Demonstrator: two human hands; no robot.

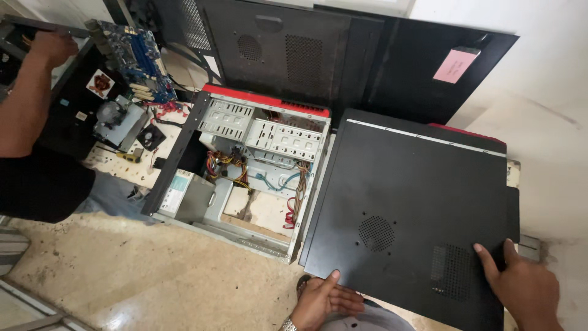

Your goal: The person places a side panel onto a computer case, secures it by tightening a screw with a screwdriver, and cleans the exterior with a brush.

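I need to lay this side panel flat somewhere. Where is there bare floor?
Bare floor lies in front of the open case, left of the left hand. It is crowded beyond the case's left: a motherboard, loose parts and another person's arm.

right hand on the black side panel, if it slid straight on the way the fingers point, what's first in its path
The right hand points up-left across the black side panel. It would likely first cross the square vent grille under its fingertips, then the round vent.
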